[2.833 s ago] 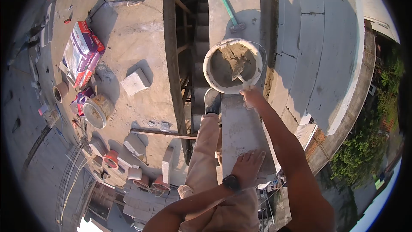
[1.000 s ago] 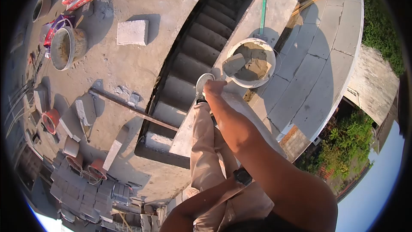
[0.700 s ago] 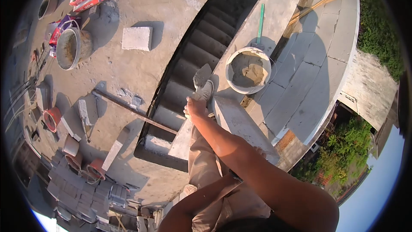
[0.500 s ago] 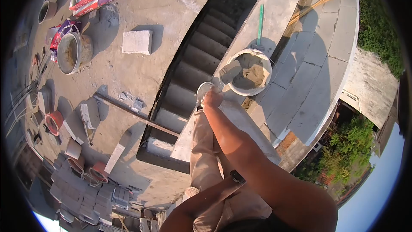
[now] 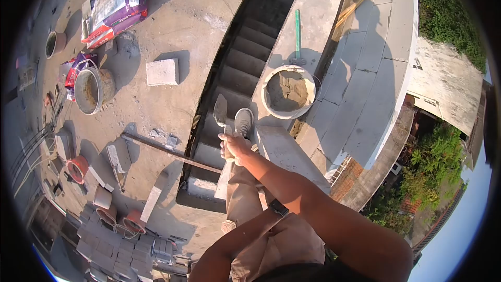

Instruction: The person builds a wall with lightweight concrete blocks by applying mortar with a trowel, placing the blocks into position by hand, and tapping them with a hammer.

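Observation:
My right hand (image 5: 235, 149) is closed round the handle of a trowel (image 5: 220, 109), its grey blade held over the stairs beside my shoe (image 5: 243, 122). Whether mortar clings to the blade I cannot tell. A white bucket (image 5: 265, 105) holding grey mortar (image 5: 288, 91) stands on the ledge to the right of the trowel. Just beyond the bucket, a tool with a green handle (image 5: 298, 34) rests on the ledge. My left arm reaches across my lap, a dark watch (image 5: 278, 207) on its wrist; the right arm hides my left hand.
Concrete stairs (image 5: 241, 68) drop away beside the ledge (image 5: 318, 0). A plank (image 5: 167, 151) reaches the stairwell's edge. On the left floor are a pale block (image 5: 162, 72), a second bucket (image 5: 108, 84), bags (image 5: 117, 5) and stacked blocks (image 5: 104, 245). Boards (image 5: 360, 83) lie along the right.
My right hand has drawn the trowel from the mortar bucket leftward over the stairs. The view has shifted, and my shoe now shows beside the trowel.

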Available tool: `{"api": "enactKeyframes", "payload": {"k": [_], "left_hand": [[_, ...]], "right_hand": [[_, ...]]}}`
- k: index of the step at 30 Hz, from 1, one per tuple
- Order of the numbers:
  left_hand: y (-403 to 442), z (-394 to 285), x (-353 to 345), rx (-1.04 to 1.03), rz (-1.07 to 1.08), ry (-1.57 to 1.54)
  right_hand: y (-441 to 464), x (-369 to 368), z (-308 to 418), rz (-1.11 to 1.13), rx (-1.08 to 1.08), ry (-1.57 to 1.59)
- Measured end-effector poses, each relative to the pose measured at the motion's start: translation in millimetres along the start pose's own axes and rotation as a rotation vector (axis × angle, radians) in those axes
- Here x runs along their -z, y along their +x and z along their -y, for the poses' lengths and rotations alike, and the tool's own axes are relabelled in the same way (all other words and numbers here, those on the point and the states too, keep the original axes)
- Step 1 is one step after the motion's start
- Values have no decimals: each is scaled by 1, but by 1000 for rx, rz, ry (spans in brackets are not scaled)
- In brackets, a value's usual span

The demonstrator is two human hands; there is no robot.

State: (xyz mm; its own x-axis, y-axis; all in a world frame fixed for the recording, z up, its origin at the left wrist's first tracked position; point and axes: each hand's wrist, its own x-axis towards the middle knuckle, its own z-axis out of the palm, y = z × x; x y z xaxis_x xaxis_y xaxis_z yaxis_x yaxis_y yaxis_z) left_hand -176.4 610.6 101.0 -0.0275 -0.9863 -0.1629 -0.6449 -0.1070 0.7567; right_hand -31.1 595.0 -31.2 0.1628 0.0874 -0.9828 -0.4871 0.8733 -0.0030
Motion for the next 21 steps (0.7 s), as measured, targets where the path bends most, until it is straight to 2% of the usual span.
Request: {"api": "enactKeyframes", "payload": {"k": [2, 5, 7, 9, 11, 12, 13, 15, 19, 21], "left_hand": [[-2, 6, 1, -18, 26, 36], [-2, 14, 0, -35, 55, 94], [-2, 16, -1, -26, 70, 110], [-2, 15, -3, 38, 80, 104], [4, 0, 24, 96, 72, -2], [5, -2, 26, 90, 64, 57], [4, -5, 24, 82, 58, 118], [9, -17, 14, 97, 178, 143], [22, -26, 1, 76, 133, 323], [21, -25, -6, 38, 134, 393]], "right_hand": [[-33, 12, 23, 140, 55, -6], [-78, 51, 74, 219, 217, -84], [-94, 106, 102, 204, 380, -304], [-131, 149, 131, -41, 524, -616], [-141, 204, 127, -317, 680, -842], [-158, 222, 125, -417, 644, -802], [-177, 240, 121, -513, 605, -757], [-190, 290, 93, -502, 591, -536], [-183, 362, -8, -455, 651, -189], [-171, 383, -65, -838, 779, -570]]}}
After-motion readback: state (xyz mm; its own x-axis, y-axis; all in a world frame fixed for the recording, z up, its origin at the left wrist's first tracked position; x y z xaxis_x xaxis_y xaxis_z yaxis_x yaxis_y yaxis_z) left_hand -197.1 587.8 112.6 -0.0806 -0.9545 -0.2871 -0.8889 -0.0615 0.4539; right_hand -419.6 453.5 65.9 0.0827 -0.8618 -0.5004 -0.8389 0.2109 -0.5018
